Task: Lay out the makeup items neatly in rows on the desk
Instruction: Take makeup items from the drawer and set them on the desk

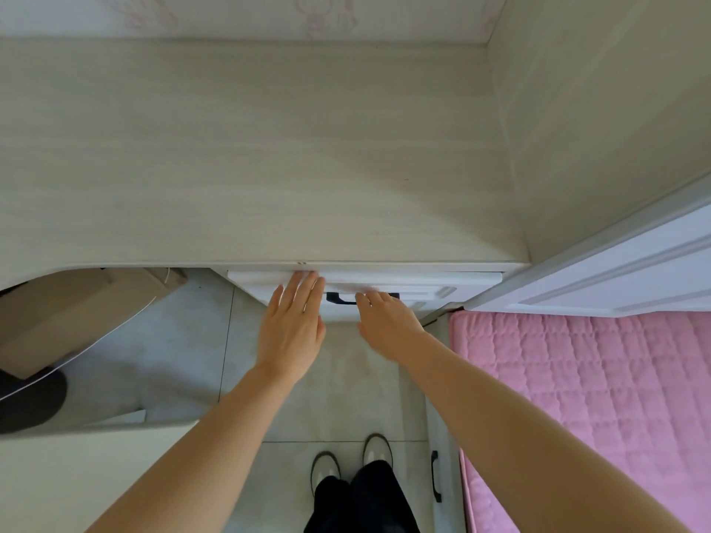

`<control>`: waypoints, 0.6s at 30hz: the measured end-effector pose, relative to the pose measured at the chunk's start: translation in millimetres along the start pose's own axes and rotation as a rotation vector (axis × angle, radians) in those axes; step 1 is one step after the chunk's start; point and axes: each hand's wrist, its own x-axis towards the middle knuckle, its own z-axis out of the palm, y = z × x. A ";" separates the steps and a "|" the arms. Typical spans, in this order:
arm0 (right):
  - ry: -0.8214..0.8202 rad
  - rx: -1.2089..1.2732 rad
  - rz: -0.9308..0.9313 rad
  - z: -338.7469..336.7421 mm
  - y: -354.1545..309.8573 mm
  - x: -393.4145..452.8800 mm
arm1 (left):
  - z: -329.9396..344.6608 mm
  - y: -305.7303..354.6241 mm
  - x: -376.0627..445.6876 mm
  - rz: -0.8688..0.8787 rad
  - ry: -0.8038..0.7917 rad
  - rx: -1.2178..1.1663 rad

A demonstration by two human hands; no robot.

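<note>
looking down, we see the pale wood-grain desk (250, 155); its long axis runs from left to right across the view, and the top surface shows only bare grain. we see no makeup items in this view, so we cannot tell where they are or which way they point.

under the front edge is a white drawer (423, 288) with a dark handle (340, 298) that lies left to right. our left hand (292, 328) rests flat on the drawer front, fingers straight and pressed together, pointing to the desk edge. our right hand (388, 325) reaches to the handle with fingers curled; the fingertips are hidden, so the grip is unclear.

a pink quilted bed cover (584, 398) lies at right. we can read no writing or brand.
</note>
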 end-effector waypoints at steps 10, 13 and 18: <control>0.030 0.042 0.028 21.0 -1.7 0.1 | 14.1 9.7 6.2 -0.051 0.066 0.021; 0.040 0.061 0.014 26.4 -2.2 -7.7 | 17.8 11.0 3.2 -0.059 0.103 0.047; 0.051 0.063 0.013 33.3 -7.6 -19.5 | 18.4 8.5 2.6 -0.087 0.156 -0.024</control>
